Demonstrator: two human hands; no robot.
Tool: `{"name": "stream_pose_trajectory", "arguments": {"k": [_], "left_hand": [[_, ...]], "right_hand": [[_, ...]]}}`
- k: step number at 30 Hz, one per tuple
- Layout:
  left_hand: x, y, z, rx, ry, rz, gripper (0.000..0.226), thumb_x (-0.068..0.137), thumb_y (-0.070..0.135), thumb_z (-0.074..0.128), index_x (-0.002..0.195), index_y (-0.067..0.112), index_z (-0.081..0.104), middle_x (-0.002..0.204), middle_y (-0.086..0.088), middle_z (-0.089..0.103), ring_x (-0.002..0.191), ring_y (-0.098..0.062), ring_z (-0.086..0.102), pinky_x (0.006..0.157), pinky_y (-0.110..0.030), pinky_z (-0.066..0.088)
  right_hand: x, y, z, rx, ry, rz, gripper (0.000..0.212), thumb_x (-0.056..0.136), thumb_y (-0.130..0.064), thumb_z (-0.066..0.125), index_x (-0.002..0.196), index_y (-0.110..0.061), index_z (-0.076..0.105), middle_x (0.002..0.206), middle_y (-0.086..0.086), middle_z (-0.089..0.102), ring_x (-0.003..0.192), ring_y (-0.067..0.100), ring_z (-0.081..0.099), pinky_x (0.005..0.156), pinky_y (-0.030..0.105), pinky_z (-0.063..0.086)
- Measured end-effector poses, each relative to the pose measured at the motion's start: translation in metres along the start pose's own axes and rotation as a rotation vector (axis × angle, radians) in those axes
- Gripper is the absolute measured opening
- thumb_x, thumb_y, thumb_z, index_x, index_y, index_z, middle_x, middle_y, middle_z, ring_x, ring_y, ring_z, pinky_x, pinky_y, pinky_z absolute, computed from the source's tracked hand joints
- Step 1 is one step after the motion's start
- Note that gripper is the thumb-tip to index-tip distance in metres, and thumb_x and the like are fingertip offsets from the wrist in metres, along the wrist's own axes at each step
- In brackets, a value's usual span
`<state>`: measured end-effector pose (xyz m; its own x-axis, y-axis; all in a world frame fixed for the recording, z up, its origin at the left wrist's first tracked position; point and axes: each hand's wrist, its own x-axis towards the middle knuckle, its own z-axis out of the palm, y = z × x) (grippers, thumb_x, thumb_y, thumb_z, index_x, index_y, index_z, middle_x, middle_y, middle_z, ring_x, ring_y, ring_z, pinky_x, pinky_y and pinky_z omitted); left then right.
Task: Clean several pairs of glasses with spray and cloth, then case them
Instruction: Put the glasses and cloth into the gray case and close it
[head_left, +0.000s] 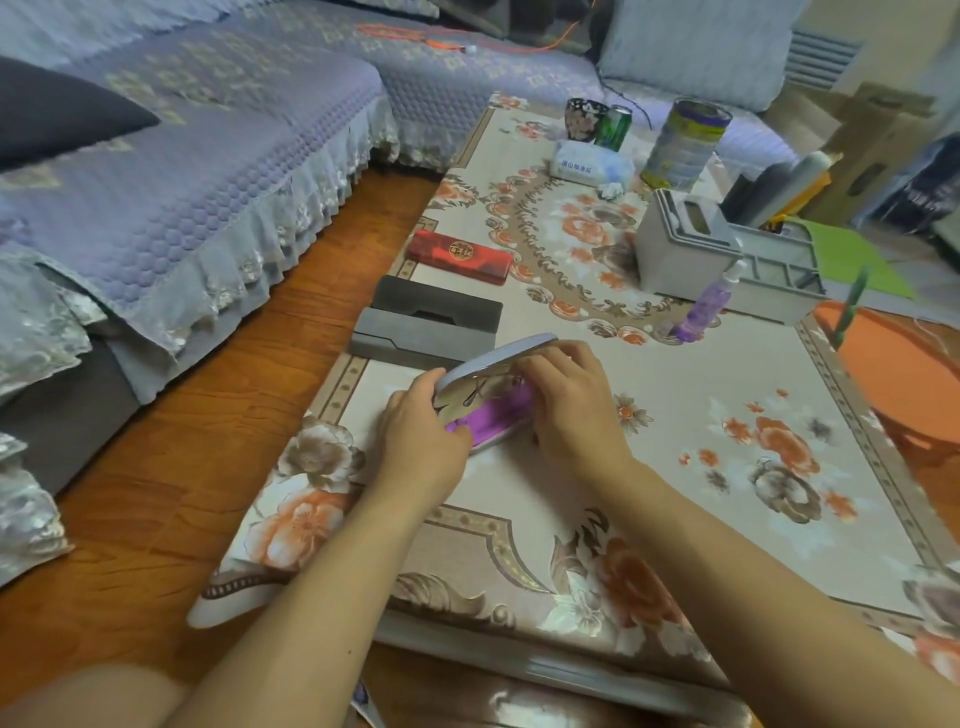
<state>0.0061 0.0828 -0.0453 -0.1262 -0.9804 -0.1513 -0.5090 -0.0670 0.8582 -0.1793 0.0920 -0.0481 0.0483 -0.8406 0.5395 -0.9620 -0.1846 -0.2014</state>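
Step in hand: judging by the raised lid, the person is either closing or has just opened a hinged glasses case (488, 400), which sits on the floral table cover (701, 415) near the middle of the view.
Left hand: the left hand (421, 441) curls round the case's near-left end, steadying it.
Right hand: the right hand (569, 400) grips the far-right end, fingers over the lid's edge.
Case contents: a purple lining or cloth shows inside, with something glinting that is probably glasses, though I cannot tell for sure.
Doing it well: hold the base flat, check that temples and cloth lie inside the rim, then lower the lid evenly from both ends.
Other cases: a grey case (426, 325) lies open at 11 o'clock from the hands; a red case (460, 257) lies beyond it at 12.
Spray: the purple spray bottle (706, 306) stands at 2 o'clock, well apart.
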Motion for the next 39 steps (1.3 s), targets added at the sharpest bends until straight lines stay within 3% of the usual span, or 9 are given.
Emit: {"name": "stream_pose_trajectory", "arguments": {"k": [3, 10, 13, 17, 23, 29, 34, 36, 39], "left_hand": [[-0.005, 0.010, -0.003, 0.040, 0.042, -0.005, 0.049, 0.083, 0.018, 0.066, 0.130, 0.032, 0.056, 0.115, 0.004, 0.067, 0.105, -0.024, 0.062, 0.091, -0.040, 0.054], [0.002, 0.006, -0.002, 0.019, 0.150, -0.008, 0.024, 0.095, 0.008, 0.063, 0.113, 0.023, 0.069, 0.093, 0.004, 0.068, 0.086, -0.019, 0.058, 0.069, -0.025, 0.039], [0.005, 0.004, -0.003, -0.015, 0.172, 0.006, 0.024, 0.097, 0.009, 0.059, 0.114, 0.021, 0.072, 0.099, 0.000, 0.073, 0.093, -0.022, 0.064, 0.073, -0.027, 0.046], [0.005, 0.002, -0.003, -0.014, 0.169, 0.034, 0.024, 0.100, 0.011, 0.059, 0.119, 0.020, 0.071, 0.104, 0.000, 0.073, 0.095, -0.018, 0.064, 0.070, -0.023, 0.048], [0.003, 0.007, -0.005, -0.011, 0.115, 0.033, 0.034, 0.100, 0.005, 0.051, 0.121, 0.023, 0.070, 0.101, 0.002, 0.070, 0.095, -0.021, 0.062, 0.067, -0.021, 0.043], [0.001, 0.025, -0.005, -0.184, 0.059, 0.071, 0.046, 0.096, 0.011, 0.051, 0.138, 0.028, 0.059, 0.128, 0.002, 0.062, 0.113, -0.022, 0.061, 0.093, -0.040, 0.056], [0.002, 0.033, 0.007, 0.152, -0.072, 0.196, 0.078, 0.085, 0.041, 0.071, 0.153, 0.034, 0.033, 0.148, -0.001, 0.038, 0.135, -0.026, 0.038, 0.114, -0.045, 0.037], [0.002, 0.033, 0.009, 0.437, -0.084, 0.263, 0.101, 0.076, 0.058, 0.077, 0.155, 0.034, 0.019, 0.149, 0.000, 0.033, 0.136, -0.026, 0.035, 0.111, -0.043, 0.037], [0.003, 0.028, 0.014, 0.668, -0.027, 0.337, 0.115, 0.068, 0.060, 0.083, 0.153, 0.031, 0.011, 0.143, -0.003, 0.036, 0.131, -0.027, 0.043, 0.104, -0.043, 0.043]], "right_hand": [[0.002, 0.002, -0.002, -0.020, -0.060, -0.045, 0.021, 0.080, -0.001, 0.056, 0.092, -0.011, 0.069, 0.088, 0.001, 0.067, 0.095, 0.031, 0.050, 0.081, 0.039, 0.044], [0.002, -0.003, 0.003, -0.057, -0.175, -0.127, 0.023, 0.091, -0.012, 0.048, 0.101, -0.014, 0.069, 0.090, 0.001, 0.065, 0.093, 0.028, 0.049, 0.083, 0.039, 0.043], [0.002, -0.002, 0.005, -0.040, -0.164, -0.188, 0.011, 0.092, -0.010, 0.060, 0.096, -0.013, 0.070, 0.086, 0.001, 0.064, 0.091, 0.027, 0.049, 0.082, 0.036, 0.042], [0.001, -0.002, 0.002, -0.050, -0.217, -0.254, 0.018, 0.094, -0.013, 0.055, 0.101, -0.013, 0.073, 0.092, 0.002, 0.064, 0.094, 0.027, 0.048, 0.081, 0.028, 0.029], [0.003, -0.002, 0.003, -0.035, -0.194, -0.210, 0.028, 0.093, -0.014, 0.052, 0.104, -0.014, 0.077, 0.102, 0.005, 0.065, 0.101, 0.030, 0.052, 0.079, 0.037, 0.043], [-0.001, -0.004, 0.014, -0.050, 0.001, -0.108, 0.013, 0.084, 0.000, 0.066, 0.083, -0.012, 0.073, 0.079, 0.003, 0.065, 0.087, 0.030, 0.051, 0.074, 0.041, 0.045], [-0.016, 0.000, -0.001, -0.017, -0.003, -0.089, 0.022, 0.083, -0.010, 0.071, 0.104, -0.016, 0.077, 0.115, 0.005, 0.069, 0.114, 0.032, 0.050, 0.091, 0.034, 0.043], [-0.034, -0.002, -0.018, 0.060, 0.006, 0.085, 0.039, 0.085, -0.011, 0.062, 0.122, -0.016, 0.071, 0.125, 0.003, 0.065, 0.118, 0.026, 0.048, 0.096, 0.031, 0.041], [-0.064, -0.007, -0.040, 0.405, 0.047, 0.657, 0.045, 0.092, -0.002, 0.046, 0.131, -0.017, 0.063, 0.124, -0.007, 0.060, 0.115, 0.012, 0.055, 0.103, 0.033, 0.046]]}}
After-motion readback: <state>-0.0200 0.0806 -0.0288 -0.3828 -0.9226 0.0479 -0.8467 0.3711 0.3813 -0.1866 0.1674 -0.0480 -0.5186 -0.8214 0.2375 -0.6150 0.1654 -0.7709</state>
